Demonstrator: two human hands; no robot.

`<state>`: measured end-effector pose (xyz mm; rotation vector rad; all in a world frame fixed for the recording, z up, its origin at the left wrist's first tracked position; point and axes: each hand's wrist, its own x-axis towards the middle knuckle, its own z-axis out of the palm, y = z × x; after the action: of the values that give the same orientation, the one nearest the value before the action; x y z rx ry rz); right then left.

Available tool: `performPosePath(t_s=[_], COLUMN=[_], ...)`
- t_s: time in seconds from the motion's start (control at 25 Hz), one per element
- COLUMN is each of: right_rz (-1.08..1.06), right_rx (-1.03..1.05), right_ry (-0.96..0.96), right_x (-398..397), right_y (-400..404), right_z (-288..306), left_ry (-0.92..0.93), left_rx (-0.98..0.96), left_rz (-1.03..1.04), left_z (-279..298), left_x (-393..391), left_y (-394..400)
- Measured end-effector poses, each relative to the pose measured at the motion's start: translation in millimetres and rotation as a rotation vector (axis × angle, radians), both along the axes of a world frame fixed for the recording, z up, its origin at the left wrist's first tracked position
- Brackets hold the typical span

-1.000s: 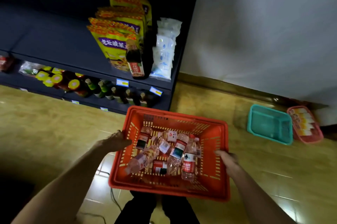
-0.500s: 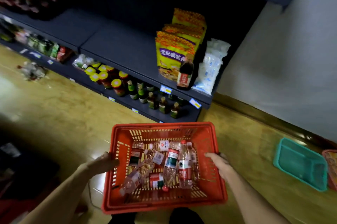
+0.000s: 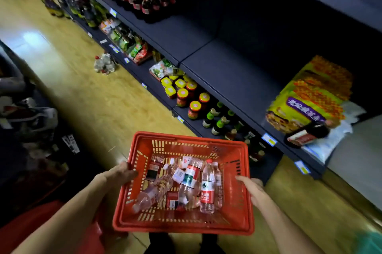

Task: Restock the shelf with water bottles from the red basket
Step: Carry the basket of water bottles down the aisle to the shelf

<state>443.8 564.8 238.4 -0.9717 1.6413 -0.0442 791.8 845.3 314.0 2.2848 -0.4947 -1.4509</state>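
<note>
Gripping opposite side rims, the left hand [image 3: 119,175] and right hand [image 3: 251,188] are carrying the red slotted plastic basket [image 3: 144,220] level, keeping its clear water bottles [image 3: 208,187] lying inside, near the dark shelf [image 3: 227,67] awaiting restocking.

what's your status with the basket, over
Left hand and right hand grip red basket rims. Water bottles inside, none shelved. Nothing blocking the bare shelf.

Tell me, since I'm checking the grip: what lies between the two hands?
Head view: the red basket with water bottles, between left hand and right hand.
</note>
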Motion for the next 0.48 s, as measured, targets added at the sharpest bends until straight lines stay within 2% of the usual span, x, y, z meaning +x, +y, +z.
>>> performPosePath(t_s=[0.08, 0.2, 0.32, 0.48], right_rz=[0.033, 0.121, 0.242, 0.414], right_rx=[-0.019, 0.007, 0.014, -0.010], right_ry=[-0.010, -0.029, -0.041, -0.058], right_x=[48, 123, 209, 325], right_y=[-6, -24, -54, -92], right_z=[0, -2, -15, -37], left_ry=[0.007, -0.015, -0.044, -0.060], left_rx=[0.050, 0.099, 0.187, 0.202], left_rz=[-0.036, 0.088, 0.232, 0.394], left_z=[-2, -2, -40, -106], left_x=[33, 81, 134, 200], left_y=[0, 5, 20, 53])
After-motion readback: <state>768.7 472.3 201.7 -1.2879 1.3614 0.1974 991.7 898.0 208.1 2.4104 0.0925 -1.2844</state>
